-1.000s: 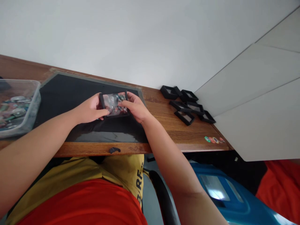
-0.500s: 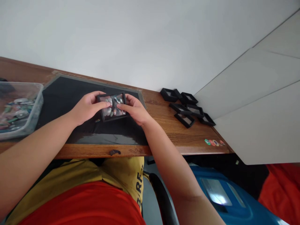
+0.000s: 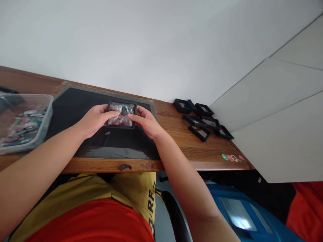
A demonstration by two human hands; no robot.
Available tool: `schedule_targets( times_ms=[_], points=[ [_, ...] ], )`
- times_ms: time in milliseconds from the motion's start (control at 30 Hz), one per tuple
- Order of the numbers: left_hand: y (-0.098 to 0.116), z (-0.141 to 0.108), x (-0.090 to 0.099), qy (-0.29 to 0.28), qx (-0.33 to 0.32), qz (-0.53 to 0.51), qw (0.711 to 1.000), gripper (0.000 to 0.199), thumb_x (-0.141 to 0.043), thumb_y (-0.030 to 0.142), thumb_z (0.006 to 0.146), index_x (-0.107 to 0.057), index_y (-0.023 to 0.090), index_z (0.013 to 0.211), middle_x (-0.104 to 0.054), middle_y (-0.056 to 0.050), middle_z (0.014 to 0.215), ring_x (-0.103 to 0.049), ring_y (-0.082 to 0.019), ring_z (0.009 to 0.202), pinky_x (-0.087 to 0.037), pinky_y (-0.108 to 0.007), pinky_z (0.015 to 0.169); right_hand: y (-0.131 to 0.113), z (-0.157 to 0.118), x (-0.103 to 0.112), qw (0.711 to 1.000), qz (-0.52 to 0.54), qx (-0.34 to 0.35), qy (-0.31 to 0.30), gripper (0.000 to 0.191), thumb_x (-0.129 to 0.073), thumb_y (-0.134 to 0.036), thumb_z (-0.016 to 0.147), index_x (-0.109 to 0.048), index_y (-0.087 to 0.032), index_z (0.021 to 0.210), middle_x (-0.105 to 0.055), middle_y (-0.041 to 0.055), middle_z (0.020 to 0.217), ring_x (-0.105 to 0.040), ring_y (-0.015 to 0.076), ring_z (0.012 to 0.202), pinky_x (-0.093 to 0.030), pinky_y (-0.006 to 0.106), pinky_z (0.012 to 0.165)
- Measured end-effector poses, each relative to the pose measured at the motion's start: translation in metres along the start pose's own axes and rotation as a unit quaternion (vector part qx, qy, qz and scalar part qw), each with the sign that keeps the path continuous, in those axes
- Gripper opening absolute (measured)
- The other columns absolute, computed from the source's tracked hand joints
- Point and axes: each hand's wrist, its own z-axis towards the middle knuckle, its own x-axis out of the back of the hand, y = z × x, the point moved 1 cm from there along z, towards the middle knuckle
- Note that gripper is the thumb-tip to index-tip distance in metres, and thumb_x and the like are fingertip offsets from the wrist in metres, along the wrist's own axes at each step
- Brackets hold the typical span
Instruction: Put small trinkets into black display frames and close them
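Observation:
Between both hands is a small black-framed box [image 3: 121,126] with shiny packets or pieces inside, too small to name. My left hand [image 3: 94,119] grips its left side, thumb pressing on the contents. Around the right side are the fingers of my right hand [image 3: 146,121], its thumb also resting on the contents. A small colourful piece [image 3: 107,133] lies on the black mat [image 3: 75,104] just below the box. To the left stands a clear plastic tub [image 3: 47,117] holding many small mixed-colour pieces.
Several black frame boxes [image 3: 202,132] lie in a cluster on the wooden table [image 3: 174,134] to the right. Round stickers [image 3: 233,157] mark the table's front right. A white panel [image 3: 277,127] borders the right side. Below it is a blue object [image 3: 227,195], beside a black chair arm [image 3: 174,215].
The box has gone from tilted to nearly level, and its contents look shifted. Both thumbs stay over it. The small piece on the mat is more fully visible. The view has shifted slightly.

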Motion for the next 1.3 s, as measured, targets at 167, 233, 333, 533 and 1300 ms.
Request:
schedule_targets(
  times_ms=[167, 233, 333, 533, 1300],
  points=[
    [0.0016, -0.0013, 0.0001, 0.007, -0.003, 0.016, 1.0, 0.034, -0.094, 0.034, 0.068, -0.079, 0.016, 0.092, -0.082, -0.007, 0.09, -0.079, -0.023, 0.084, -0.068, -0.04, 0.088, -0.0003, -0.0003, 0.0013, 1.0, -0.023, -0.009, 0.006, 0.043, -0.092, -0.054, 0.075, -0.065, -0.025, 0.092, -0.07, -0.0012, 0.094, -0.062, 0.0141, 0.082, -0.051, 0.026, 0.07],
    [0.0006, -0.0012, 0.001, 0.005, -0.009, 0.021, 1.0, 0.036, -0.094, 0.036, 0.069, -0.079, 0.016, 0.094, -0.082, -0.008, 0.091, -0.08, -0.025, 0.086, -0.068, -0.042, 0.089, 0.0008, 0.0003, 0.0017, 1.0, -0.019, -0.011, 0.005, 0.045, -0.091, -0.059, 0.076, -0.065, -0.025, 0.092, -0.07, -0.0006, 0.095, -0.063, 0.0144, 0.083, -0.051, 0.026, 0.07],
    [-0.0004, -0.0014, 0.0019, 0.005, -0.014, 0.016, 1.0, 0.039, -0.096, 0.037, 0.067, -0.081, 0.016, 0.096, -0.083, -0.009, 0.094, -0.08, -0.025, 0.088, -0.068, -0.039, 0.087, 0.0027, 0.001, 0.0025, 1.0, 0.008, -0.021, 0.018, 0.05, -0.09, -0.066, 0.077, -0.065, -0.025, 0.092, -0.07, -0.0005, 0.094, -0.063, 0.0148, 0.083, -0.051, 0.026, 0.07],
    [0.0006, -0.0033, 0.0005, 0.001, -0.009, -0.007, 1.0, 0.042, -0.101, 0.029, 0.061, -0.083, 0.015, 0.096, -0.084, -0.009, 0.099, -0.079, -0.02, 0.087, -0.067, -0.032, 0.086, 0.005, 0.0028, 0.0036, 0.998, 0.042, -0.041, 0.009, 0.057, -0.085, -0.075, 0.078, -0.068, -0.025, 0.1, -0.075, 0.0017, 0.094, -0.068, 0.0181, 0.084, -0.053, 0.029, 0.072],
    [0.0016, -0.003, -0.0013, 0.016, -0.067, -0.041, 0.997, 0.046, -0.105, 0.038, 0.059, -0.084, 0.016, 0.093, -0.085, -0.008, 0.095, -0.081, -0.025, 0.085, -0.068, -0.039, 0.084, -0.0005, -0.0011, 0.002, 0.997, 0.062, -0.027, -0.035, 0.047, -0.079, -0.069, 0.088, -0.071, -0.023, 0.096, -0.074, 0.0031, 0.089, -0.066, 0.0174, 0.081, -0.055, 0.028, 0.071]
  ],
)
